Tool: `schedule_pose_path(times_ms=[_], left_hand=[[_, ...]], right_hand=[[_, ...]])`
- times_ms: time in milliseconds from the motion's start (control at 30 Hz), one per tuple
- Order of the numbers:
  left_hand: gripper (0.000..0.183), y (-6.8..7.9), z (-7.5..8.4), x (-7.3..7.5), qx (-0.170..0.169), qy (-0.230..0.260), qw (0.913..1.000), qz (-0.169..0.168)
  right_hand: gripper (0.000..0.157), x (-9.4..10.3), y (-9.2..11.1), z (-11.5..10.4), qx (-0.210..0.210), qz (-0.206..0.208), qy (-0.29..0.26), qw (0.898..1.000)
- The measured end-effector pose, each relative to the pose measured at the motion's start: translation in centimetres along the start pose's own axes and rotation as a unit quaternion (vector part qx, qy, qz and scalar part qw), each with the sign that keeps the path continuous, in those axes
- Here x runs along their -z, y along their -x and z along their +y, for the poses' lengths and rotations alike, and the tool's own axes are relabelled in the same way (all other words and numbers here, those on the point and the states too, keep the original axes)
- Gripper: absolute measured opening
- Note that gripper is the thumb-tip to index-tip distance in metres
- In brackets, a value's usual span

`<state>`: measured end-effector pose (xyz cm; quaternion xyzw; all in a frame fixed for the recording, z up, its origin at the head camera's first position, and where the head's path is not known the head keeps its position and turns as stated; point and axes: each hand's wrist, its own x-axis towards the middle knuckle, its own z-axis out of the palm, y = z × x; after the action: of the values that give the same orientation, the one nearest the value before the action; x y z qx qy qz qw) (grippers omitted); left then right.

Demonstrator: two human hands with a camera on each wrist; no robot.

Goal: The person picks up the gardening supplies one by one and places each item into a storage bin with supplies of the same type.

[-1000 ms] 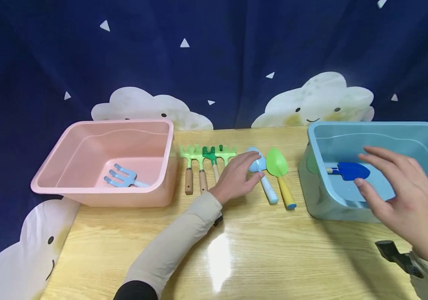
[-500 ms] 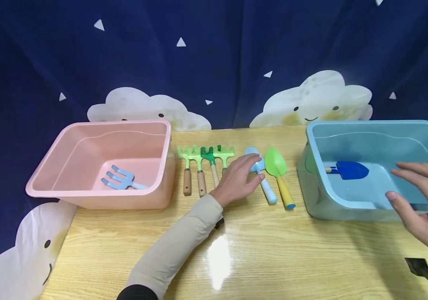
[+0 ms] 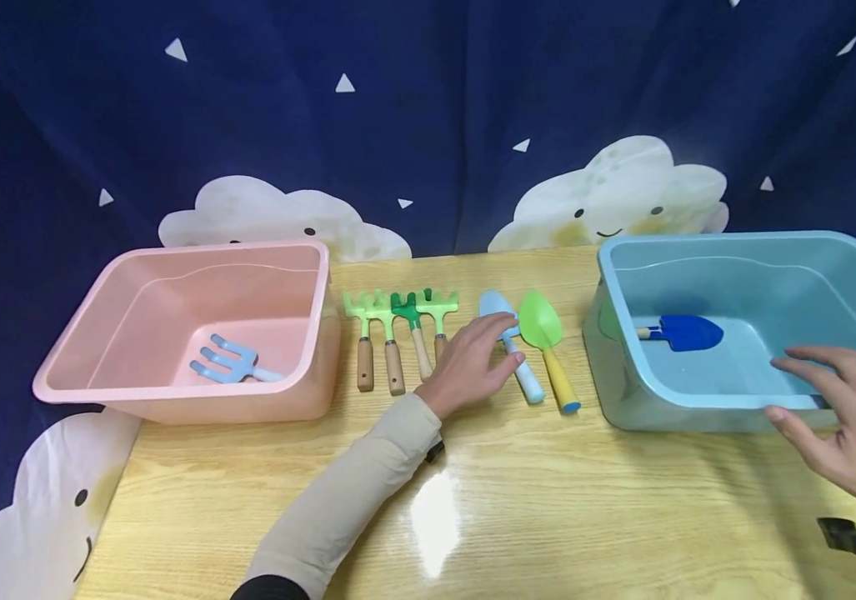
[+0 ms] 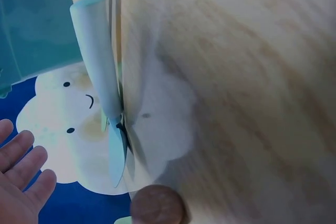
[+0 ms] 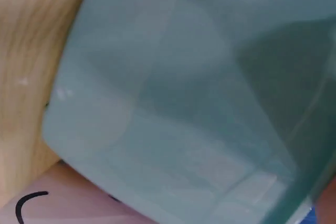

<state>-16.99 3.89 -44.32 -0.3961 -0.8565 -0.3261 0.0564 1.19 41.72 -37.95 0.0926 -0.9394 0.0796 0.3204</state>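
In the head view my left hand (image 3: 473, 362) hovers over the light blue trowel (image 3: 528, 379), its fingertips overlapping the blade's base. The left wrist view shows loosely extended fingers (image 4: 23, 158) apart from the trowel's pale handle (image 4: 97, 56). Right beside that trowel lies a lime green trowel (image 3: 540, 321) with a yellow handle. Several small hand rakes with wooden handles, including a dark green rake (image 3: 416, 333), lie in a row left of the hand. My right hand (image 3: 851, 425), fingers spread and holding nothing, is over the near rim of the blue bin (image 3: 698, 417).
A dark blue trowel (image 3: 690, 332) lies inside the blue bin. On the left stands a pink bin (image 3: 247, 407) with a light blue fork (image 3: 228, 362) in it. Behind the wooden table (image 3: 548, 517) hangs a navy curtain (image 3: 428, 108) with cloud prints.
My right hand has drawn back from above the dark blue trowel toward the bin's near right rim. The left hand stays over the light blue trowel. The head view has shifted slightly right.
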Motion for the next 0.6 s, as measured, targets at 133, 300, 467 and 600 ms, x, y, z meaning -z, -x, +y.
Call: schedule_pose_path(times_ms=[133,300,467,600], left_hand=[[0.051,0.3,-0.1,-0.1,0.001,-0.001,1.0,0.003],[0.049,0.6,-0.3,-0.1,0.003,-0.004,1.0,0.004],[0.049,0.6,-0.4,-0.1,0.0,-0.006,0.9999,0.009],[0.049,0.6,-0.4,0.0,0.008,-0.007,0.9999,0.006]], right_hand=[[0.091,-0.6,0.1,0.7,0.036,0.024,0.021,0.999],[0.087,-1.5,-0.5,1.0,0.089,0.09,0.014,0.992],[0.086,-1.8,-1.0,0.8,0.097,0.136,-0.012,0.986],[0.088,-1.7,-1.1,1.2,0.101,0.122,0.0,0.987]])
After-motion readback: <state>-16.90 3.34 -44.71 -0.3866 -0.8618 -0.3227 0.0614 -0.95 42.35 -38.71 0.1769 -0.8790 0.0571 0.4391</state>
